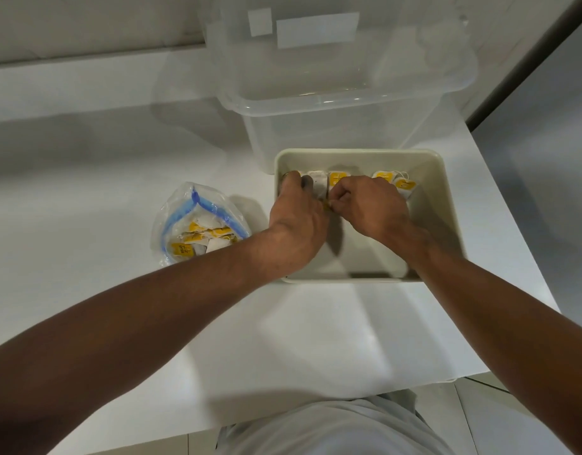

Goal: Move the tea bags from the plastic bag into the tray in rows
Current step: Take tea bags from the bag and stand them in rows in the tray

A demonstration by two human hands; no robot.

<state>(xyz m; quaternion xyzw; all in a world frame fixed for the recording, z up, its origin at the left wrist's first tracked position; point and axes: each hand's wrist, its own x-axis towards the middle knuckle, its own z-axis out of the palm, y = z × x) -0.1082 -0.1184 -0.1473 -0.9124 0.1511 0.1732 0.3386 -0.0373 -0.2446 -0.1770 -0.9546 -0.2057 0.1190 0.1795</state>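
A cream tray (447,198) sits on the white counter. A row of white tea bags with yellow tags (404,185) lies along its far wall. Both hands are inside the tray at its far left. My left hand (296,221) grips a tea bag (317,183) at the row's left end. My right hand (368,205) has curled fingers that pinch a small yellow tag beside the left hand. To the left of the tray an open clear plastic bag (197,221) with a blue zip strip holds several more tea bags.
A large clear plastic storage box (332,103) stands right behind the tray. The counter's right edge (526,244) runs close beside the tray, with floor beyond it. Its front edge is near my body.
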